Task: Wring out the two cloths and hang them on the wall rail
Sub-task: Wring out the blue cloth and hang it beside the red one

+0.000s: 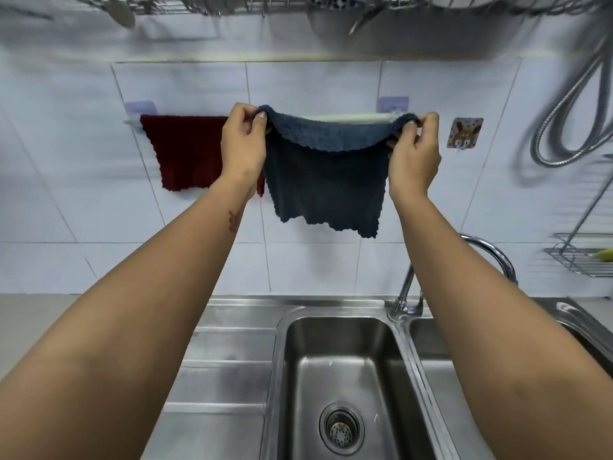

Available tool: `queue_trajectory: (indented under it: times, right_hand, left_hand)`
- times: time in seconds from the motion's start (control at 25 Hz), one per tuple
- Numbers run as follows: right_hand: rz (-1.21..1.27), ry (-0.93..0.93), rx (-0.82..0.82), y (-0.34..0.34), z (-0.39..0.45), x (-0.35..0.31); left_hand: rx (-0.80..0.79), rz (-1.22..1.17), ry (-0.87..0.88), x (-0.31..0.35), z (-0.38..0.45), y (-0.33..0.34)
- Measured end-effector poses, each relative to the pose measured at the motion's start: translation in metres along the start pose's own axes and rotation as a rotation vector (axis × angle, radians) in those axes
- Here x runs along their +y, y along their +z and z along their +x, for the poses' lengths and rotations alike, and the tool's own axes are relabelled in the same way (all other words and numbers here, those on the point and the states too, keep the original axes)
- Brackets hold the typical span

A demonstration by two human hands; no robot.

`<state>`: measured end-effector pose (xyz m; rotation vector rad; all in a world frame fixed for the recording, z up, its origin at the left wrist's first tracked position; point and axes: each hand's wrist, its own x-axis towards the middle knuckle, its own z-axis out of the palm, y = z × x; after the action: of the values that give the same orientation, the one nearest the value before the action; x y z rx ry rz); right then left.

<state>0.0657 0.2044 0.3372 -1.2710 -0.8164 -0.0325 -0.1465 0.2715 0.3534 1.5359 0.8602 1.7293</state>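
Observation:
A dark blue-grey cloth (326, 180) is stretched between both hands in front of the white wall rail (351, 118). My left hand (242, 144) pinches its upper left corner and my right hand (414, 151) pinches its upper right corner. The cloth's top edge sags between them, just below the rail, and the rest hangs down folded over. A dark red cloth (185, 151) hangs draped over the left part of the same rail, partly hidden behind my left hand.
A steel double sink (341, 366) with a drain lies below, its curved tap (491, 254) at the right. A wire basket (580, 257) and a shower hose (570, 104) hang on the right wall. A dish rack runs overhead.

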Motion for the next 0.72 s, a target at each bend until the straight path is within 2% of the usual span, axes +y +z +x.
queue_trajectory:
  times: [0.28,0.36,0.48,0.56,0.72]
  right_hand:
    - [-0.195,-0.246,-0.024,0.045,0.046,-0.009]
    - [-0.334,-0.366,-0.080,0.055,0.055,-0.002]
    - [-0.654,-0.575,-0.209,0.059,0.065,0.023]
    - [-0.783,-0.683,-0.210,0.059,0.071,0.040]
    - [-0.869,-0.706,-0.213,0.064,0.073,0.050]
  left_hand:
    - [0.016,0.021,0.056,0.002,0.063,0.014]
    - [0.008,0.160,0.091,0.000,0.078,0.016]
    - [-0.126,0.428,0.119,-0.019,0.086,0.014]
    - [-0.185,0.639,0.186,-0.036,0.083,0.010]
    - [-0.221,1.034,0.345,-0.047,0.088,0.010]
